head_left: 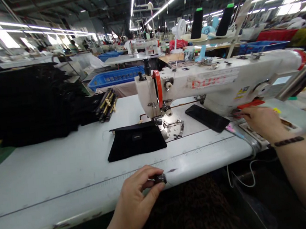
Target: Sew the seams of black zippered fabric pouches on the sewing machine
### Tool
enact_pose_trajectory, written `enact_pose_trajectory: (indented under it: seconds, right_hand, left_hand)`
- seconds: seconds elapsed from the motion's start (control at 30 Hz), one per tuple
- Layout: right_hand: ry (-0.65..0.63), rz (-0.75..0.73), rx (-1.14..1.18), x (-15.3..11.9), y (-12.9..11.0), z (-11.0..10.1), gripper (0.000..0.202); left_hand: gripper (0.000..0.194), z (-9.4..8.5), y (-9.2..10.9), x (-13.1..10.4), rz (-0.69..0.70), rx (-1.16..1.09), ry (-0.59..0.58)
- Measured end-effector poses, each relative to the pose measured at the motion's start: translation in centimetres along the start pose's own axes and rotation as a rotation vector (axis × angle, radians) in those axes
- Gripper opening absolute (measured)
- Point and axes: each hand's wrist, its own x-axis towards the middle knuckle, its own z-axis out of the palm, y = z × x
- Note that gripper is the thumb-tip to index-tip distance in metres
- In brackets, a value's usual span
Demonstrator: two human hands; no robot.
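My left hand (141, 190) pinches a small, dark, shiny bobbin (161, 179) between thumb and fingers, just over the table's front edge. On the right, my right hand (264, 121) reaches to the base of the white sewing machine (215, 79). Its fingers are closed beside a red item (252, 103); what they grip is too small and blurred to make out. A black fabric pouch (136, 142) with a small label lies flat on the table, its right upper corner at the presser foot (155, 121). A black phone (207, 117) rests between the machine's needle area and my right hand.
Black fabric pieces (23, 104) are piled high at the left, beside a bundle of metal frames (107, 104). A ruler line runs along the front of the white table (65, 170). Behind stand a blue basket (117, 77) and black thread cones (197, 23). A white cable (245, 183) hangs below.
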Motion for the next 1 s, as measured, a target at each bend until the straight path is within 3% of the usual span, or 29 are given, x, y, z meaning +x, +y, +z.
enact_pose_trajectory:
  seconds: [0.13,0.37,0.47,0.53,0.6,0.63,0.7,0.77,0.9,1.0]
  right_hand:
    - [0.027,-0.053,-0.062,-0.7,-0.3,0.8,0.017]
    - [0.064,-0.003,-0.12,-1.1,-0.2,2.6,0.024]
    - [0.13,-0.004,0.004,-1.8,-2.1,0.8,0.024]
    - [0.215,-0.045,0.322,-3.3,-5.2,-1.6,0.019]
    - [0.078,-0.3,0.719,-5.4,-9.5,-4.0,0.022]
    - [-0.058,-0.43,0.873,-6.5,-11.8,-5.0,0.021]
    - [-0.375,-0.547,1.005,-8.4,-16.0,-6.2,0.018]
    - [-0.513,-0.577,1.07,-9.5,-18.9,-6.6,0.013]
    - [-0.504,-0.595,1.177,-9.5,-20.6,-6.2,0.017]
    - [-0.427,-0.614,1.178,-9.3,-20.3,-6.2,0.018]
  left_hand:
    - [0.013,0.3,0.1,-0.1,-0.113,-0.158,-0.002]
    - [0.017,0.7,-0.5,0.1,-0.267,-0.428,0.071]
    - [0.019,0.8,-0.7,0.1,-0.295,-0.503,0.093]
    - [0.022,1.0,-0.9,0.1,-0.319,-0.538,0.102]
    - [0.024,1.3,-1.1,0.0,-0.341,-0.566,0.107]
    - [0.024,1.5,-1.2,-0.1,-0.344,-0.574,0.108]
    - [0.024,1.8,-1.2,-0.2,-0.335,-0.578,0.106]
    - [0.023,1.8,-1.2,-0.4,-0.295,-0.567,0.112]
    - [0.015,1.6,-1.1,-0.8,-0.209,-0.588,0.114]
    - [0.018,1.6,-1.3,-1.1,-0.28,-0.793,0.051]
